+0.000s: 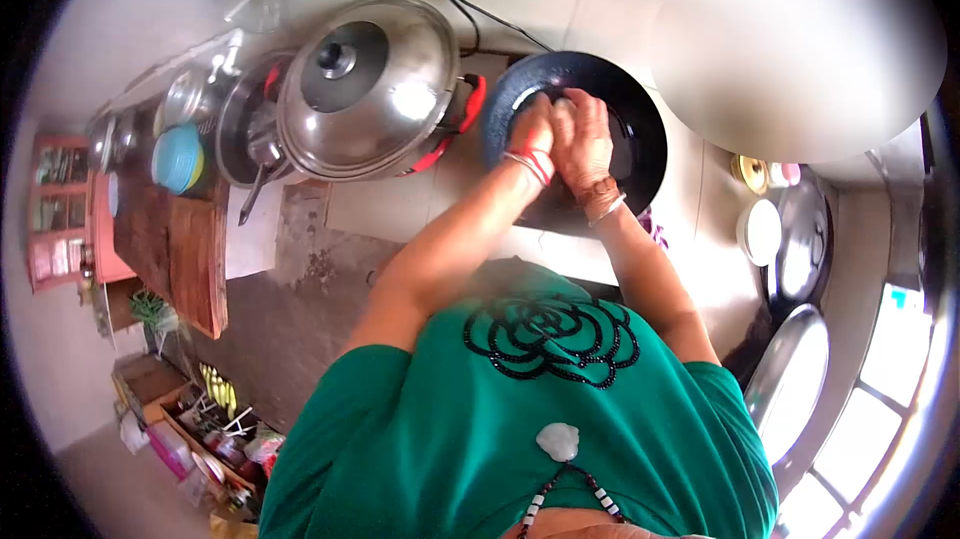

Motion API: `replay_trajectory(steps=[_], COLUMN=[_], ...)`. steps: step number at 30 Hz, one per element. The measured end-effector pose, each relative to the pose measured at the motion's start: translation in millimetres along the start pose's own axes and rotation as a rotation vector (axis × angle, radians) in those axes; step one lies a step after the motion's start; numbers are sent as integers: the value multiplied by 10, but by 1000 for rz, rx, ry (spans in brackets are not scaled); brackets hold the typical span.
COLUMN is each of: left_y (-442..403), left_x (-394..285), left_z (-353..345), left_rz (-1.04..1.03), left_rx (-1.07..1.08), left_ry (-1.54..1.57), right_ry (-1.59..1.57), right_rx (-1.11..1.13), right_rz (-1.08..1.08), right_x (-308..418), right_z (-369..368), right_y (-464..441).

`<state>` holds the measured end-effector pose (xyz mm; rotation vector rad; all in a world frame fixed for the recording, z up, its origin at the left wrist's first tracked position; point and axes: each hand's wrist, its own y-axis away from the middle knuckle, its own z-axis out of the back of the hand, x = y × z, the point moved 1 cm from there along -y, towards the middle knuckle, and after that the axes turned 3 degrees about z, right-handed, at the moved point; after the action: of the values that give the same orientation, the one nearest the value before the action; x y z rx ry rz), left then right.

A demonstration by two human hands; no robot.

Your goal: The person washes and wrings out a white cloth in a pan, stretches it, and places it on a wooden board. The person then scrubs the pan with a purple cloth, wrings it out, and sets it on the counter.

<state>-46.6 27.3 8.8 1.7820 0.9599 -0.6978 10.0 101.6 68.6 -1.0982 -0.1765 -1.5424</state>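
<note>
Both hands are together over the inside of a dark wok (638, 144), which stands on the pale tiled counter. My left hand (535, 129), with red and white bands at its wrist, has its fingers closed and pressed against the other hand. Beside it, my right hand (584, 144), wearing a pale bracelet, is curled with the knuckles up. Whatever may be between the hands is hidden. Shiny wet-looking patches show on the wok's inner surface.
Left of the wok stands a large lidded steel pot (375, 104) with red handles. A ladle (262, 164), blue bowls (178, 159) and a wooden table (175, 249) lie farther left. To the right are a white bowl (762, 233) and a dark pan (803, 239). Black cables (460, 4) run behind.
</note>
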Motion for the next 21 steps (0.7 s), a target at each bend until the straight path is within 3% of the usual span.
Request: replay_trajectory(steps=[1,3,5,9,13,15,19,20,21], left_y=[114,329,367,358,371,366,285,260,282], left_x=[-108,-229,-211,-257,-272,-258,-193,-177,-169], left_z=[-55,-151,-161,-158,-183,-140,-101,-81,-83], left_rz=[97,128,104,20,-26,1,-2,-73,-68], left_rx=[22,14,-28,66,7,33,21,58,57], left_ry=[243,321,229,49,-90,-123,-294,-346,-345], right_ry=[108,85,-19,-124,-145,-17,-5,142,142], right_rx=[65,138,-17,41,33,78,98,105,109], right_rz=[54,-64,6,-63,-79,124,129,300,296], right_x=[131,173,-20,31,-11,-35,-305,-350,-347], right_z=[87,113,-38,21,13,14,-133,-115,-116], right_y=[41,85,115,77,70,60,85,67,41])
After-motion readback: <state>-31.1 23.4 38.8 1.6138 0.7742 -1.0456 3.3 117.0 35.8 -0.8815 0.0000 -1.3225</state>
